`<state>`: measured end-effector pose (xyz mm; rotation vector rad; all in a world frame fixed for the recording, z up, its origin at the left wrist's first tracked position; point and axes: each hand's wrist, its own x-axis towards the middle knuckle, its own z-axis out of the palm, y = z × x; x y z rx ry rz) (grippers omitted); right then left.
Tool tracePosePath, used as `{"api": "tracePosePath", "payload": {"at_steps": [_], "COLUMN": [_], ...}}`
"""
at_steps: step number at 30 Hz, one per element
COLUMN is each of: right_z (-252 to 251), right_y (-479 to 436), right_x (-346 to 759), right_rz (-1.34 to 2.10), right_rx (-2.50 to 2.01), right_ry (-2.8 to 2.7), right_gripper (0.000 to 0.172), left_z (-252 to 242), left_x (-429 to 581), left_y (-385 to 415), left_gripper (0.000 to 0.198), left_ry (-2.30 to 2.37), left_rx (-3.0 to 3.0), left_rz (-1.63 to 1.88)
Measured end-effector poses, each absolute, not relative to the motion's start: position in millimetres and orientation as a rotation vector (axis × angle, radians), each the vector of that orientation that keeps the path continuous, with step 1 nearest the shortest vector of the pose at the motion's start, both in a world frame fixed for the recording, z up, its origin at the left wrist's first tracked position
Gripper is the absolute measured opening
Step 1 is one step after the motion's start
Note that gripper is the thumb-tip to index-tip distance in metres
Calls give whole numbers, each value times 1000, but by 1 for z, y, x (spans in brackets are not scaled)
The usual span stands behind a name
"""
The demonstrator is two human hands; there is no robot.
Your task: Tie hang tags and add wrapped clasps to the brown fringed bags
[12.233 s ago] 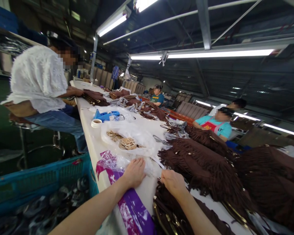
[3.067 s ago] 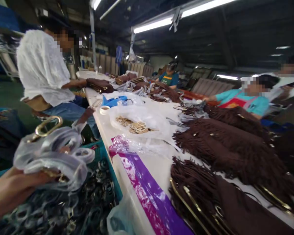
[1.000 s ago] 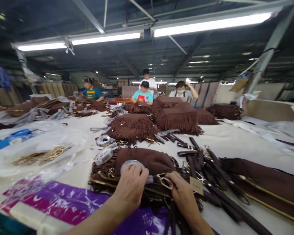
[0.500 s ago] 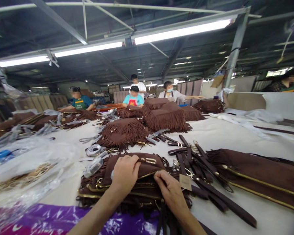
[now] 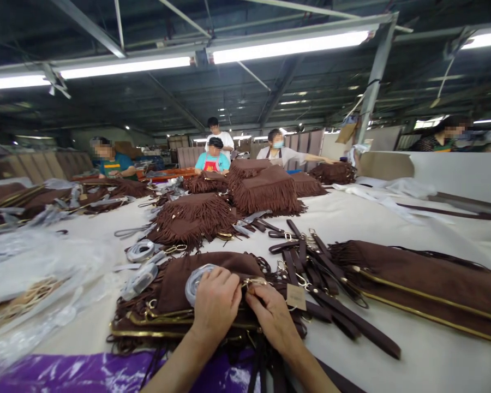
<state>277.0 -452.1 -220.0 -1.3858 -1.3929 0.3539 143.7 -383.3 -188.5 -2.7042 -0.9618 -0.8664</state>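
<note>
A stack of dark brown fringed bags (image 5: 174, 281) with gold zippers lies in front of me. My left hand (image 5: 216, 300) is closed around a strap coil wrapped in pale plastic (image 5: 193, 285), above the top bag. From its fingertips a gold snap hook (image 5: 256, 281) points to the right. My right hand (image 5: 272, 314) is closed in a pinch at the top bag's zipper edge, right against the hook. The fingers cover the spot where hook and bag meet, so I cannot tell whether they are joined. A tan tag (image 5: 295, 296) lies by my right hand.
Dark wrist straps (image 5: 311, 262) with metal clasps are heaped to the right, beside another brown bag (image 5: 417, 278). Fringed bags (image 5: 265, 191) are piled farther back. Clear plastic (image 5: 65, 256) and purple plastic (image 5: 82, 371) lie left and in front. Several people work across the table.
My left hand has moved down, bringing the hook to my right fingertips at the bag's edge. More of the wrapped coil now shows. The whole view has shifted slightly.
</note>
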Motion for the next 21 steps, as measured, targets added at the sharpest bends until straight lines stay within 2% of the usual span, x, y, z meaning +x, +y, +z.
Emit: {"api": "tracePosePath", "payload": {"at_steps": [6,9,17,21], "right_z": [-221,-222,-225,-222], "right_y": [-450,-449,-451,-457], "right_x": [276,276,280,287], "right_rz": [318,301,257,322], "right_rx": [-1371,-1362,-1385,-1340], "right_ry": [-1357,-1345,-1321,-1200], "right_gripper": [25,26,19,15], "left_z": [-191,-187,-172,-174], "left_x": [144,145,174,178], "left_y": [-388,-392,-387,-372], "left_gripper": [19,29,19,18], "left_ry": [-912,-920,-1199,-1252], "left_rx": [-2786,-2925,-2897,-3057], "left_rz": [-876,-995,-1144,-1392]}}
